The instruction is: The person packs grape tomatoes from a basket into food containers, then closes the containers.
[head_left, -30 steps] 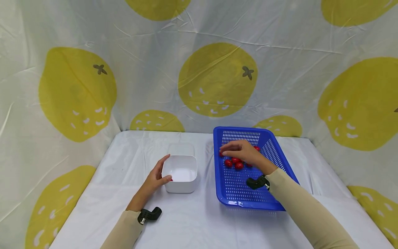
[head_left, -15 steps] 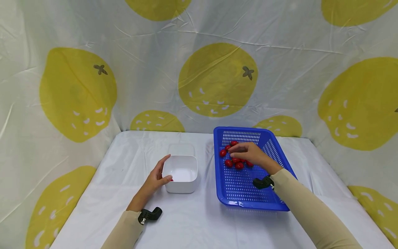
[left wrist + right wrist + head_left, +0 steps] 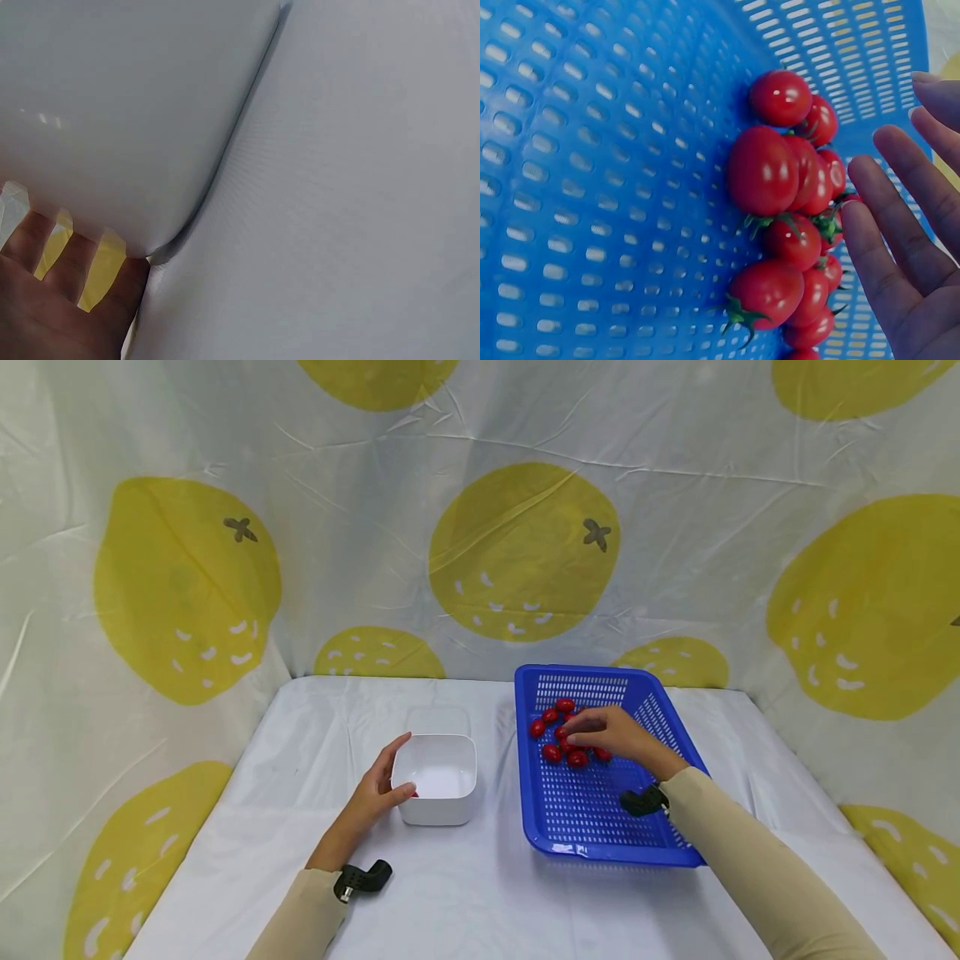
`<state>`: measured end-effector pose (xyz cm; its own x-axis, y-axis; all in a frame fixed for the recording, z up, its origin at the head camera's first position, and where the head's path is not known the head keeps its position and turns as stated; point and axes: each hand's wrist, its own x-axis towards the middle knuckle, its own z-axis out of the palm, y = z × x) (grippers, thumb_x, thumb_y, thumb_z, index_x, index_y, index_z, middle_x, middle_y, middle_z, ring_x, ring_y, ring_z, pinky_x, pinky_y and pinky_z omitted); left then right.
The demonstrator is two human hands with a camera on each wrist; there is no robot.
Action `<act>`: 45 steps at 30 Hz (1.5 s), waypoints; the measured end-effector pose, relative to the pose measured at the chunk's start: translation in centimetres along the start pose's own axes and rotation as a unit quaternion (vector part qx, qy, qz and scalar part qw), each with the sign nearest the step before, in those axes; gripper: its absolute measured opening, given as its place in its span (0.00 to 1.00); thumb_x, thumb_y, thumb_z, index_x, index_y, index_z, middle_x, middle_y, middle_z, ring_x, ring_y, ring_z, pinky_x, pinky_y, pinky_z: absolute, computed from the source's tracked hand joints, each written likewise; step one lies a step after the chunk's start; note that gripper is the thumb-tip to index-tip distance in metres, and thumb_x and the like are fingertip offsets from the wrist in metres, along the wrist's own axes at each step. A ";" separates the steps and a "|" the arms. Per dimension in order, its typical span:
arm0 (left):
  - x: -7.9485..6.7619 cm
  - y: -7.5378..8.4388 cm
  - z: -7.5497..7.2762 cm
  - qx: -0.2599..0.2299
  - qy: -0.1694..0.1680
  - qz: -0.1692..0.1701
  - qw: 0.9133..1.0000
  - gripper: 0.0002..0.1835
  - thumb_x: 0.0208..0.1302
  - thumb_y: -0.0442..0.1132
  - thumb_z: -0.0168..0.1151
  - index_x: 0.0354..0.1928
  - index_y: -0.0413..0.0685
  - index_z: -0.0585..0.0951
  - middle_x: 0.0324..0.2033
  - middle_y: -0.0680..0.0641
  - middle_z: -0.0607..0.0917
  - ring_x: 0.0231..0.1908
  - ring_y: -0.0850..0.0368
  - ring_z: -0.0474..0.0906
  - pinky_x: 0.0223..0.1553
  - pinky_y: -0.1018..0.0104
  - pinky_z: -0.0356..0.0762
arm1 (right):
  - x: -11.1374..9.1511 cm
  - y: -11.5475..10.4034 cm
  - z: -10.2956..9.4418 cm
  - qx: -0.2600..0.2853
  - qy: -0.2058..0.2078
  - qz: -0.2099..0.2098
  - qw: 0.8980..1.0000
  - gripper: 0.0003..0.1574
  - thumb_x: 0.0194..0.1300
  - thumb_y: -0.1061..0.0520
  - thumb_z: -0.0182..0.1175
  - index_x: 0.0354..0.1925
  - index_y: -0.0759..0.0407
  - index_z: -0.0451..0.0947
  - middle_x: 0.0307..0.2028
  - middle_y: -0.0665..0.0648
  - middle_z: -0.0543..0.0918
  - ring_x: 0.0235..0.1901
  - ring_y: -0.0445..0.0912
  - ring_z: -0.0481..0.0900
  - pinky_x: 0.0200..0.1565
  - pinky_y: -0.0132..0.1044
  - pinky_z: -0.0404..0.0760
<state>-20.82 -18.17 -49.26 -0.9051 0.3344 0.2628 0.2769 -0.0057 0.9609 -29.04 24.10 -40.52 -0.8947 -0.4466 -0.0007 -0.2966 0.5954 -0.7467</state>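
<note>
My left hand [image 3: 372, 791] holds a white square plastic box [image 3: 437, 811] by its left side, the thumb at the front rim and the fingers along the wall. A bit of red shows inside the box beside the thumb. In the left wrist view, the fingers [image 3: 67, 259] lie against the box's outer wall [image 3: 150, 127]. My right hand [image 3: 611, 732] is over the cherry tomatoes [image 3: 577, 760] in a blue plastic basket [image 3: 528, 793]. In the right wrist view, its relaxed fingers [image 3: 904, 232] are spread beside the red tomatoes [image 3: 763, 171] with nothing between them.
A clear, flat lid-like piece [image 3: 438, 719] lies on the white tablecloth [image 3: 480, 893] behind the box. A curtain [image 3: 360, 527] with yellow fruit prints hangs behind and beside the table. The basket's raised walls surround the tomatoes.
My right hand has moved a little rightward over the basket, uncovering several tomatoes at its left. The left hand and the box have stayed in place.
</note>
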 end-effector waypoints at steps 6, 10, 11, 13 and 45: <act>-0.1 0.2 0.0 0.013 0.006 -0.007 1.000 0.42 0.62 0.35 0.61 0.75 0.56 0.53 0.75 0.49 0.47 0.74 0.48 0.37 0.59 0.78 0.64 | -0.1 0.2 0.0 -0.001 -0.007 0.007 1.000 0.24 0.62 0.50 0.66 0.52 0.63 0.81 0.47 0.59 0.85 0.50 0.53 0.80 0.54 0.51 0.77; -0.1 0.2 0.0 0.017 0.011 -0.015 1.000 0.42 0.62 0.36 0.61 0.75 0.57 0.54 0.75 0.50 0.48 0.74 0.50 0.36 0.60 0.79 0.61 | -0.2 0.6 0.0 -0.002 -0.010 0.010 1.000 0.23 0.62 0.51 0.66 0.52 0.63 0.81 0.47 0.59 0.85 0.49 0.53 0.80 0.53 0.49 0.78; -0.1 0.2 0.0 0.017 0.011 -0.015 1.000 0.42 0.62 0.36 0.61 0.75 0.56 0.53 0.75 0.50 0.48 0.74 0.49 0.37 0.60 0.79 0.61 | -0.2 0.8 0.0 -0.002 -0.011 0.008 1.000 0.23 0.62 0.52 0.66 0.51 0.64 0.81 0.46 0.59 0.85 0.49 0.53 0.80 0.53 0.50 0.78; -0.1 0.2 0.0 0.016 0.010 -0.015 1.000 0.43 0.62 0.36 0.61 0.75 0.52 0.52 0.75 0.50 0.47 0.74 0.49 0.37 0.59 0.78 0.63 | -0.3 1.1 0.0 0.001 -0.013 0.005 1.000 0.22 0.62 0.53 0.66 0.51 0.65 0.81 0.46 0.60 0.85 0.49 0.54 0.81 0.52 0.50 0.79; 0.1 -0.5 -0.2 -0.005 -0.008 0.020 1.000 0.43 0.62 0.34 0.60 0.75 0.48 0.50 0.74 0.42 0.48 0.73 0.48 0.42 0.62 0.78 0.59 | -0.3 2.8 0.6 0.003 -0.106 -0.023 0.994 0.18 0.60 0.62 0.66 0.49 0.67 0.82 0.45 0.63 0.85 0.46 0.54 0.83 0.49 0.42 0.81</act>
<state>-21.13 -18.32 -49.67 -0.8885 0.3480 0.2990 0.3089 -0.0283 0.9507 -29.42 25.49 -43.04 -0.7895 -0.6042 -0.1073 -0.3326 0.5683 -0.7526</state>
